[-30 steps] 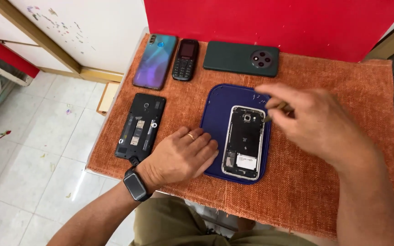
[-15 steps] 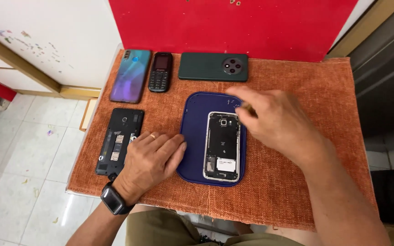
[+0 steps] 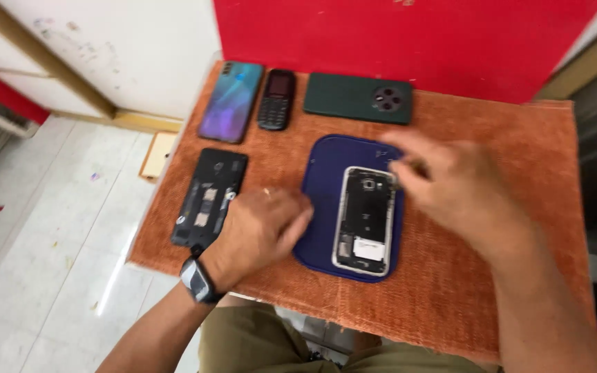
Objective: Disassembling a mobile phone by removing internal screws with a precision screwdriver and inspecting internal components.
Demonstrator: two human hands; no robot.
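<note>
Head view: on the orange-clothed worktop [image 3: 492, 276] a blue mat [image 3: 323, 207] carries the phone [image 3: 365, 220], which lies with its back cover already off and its insides bare, so opening looks done while the inner parts seem still in place. The right hand [image 3: 461, 197] hovers at the phone's top right corner with fingertips pinched together, on what I cannot tell, and the left hand [image 3: 260, 231] rests loosely curled, holding nothing, at the mat's left edge.
</note>
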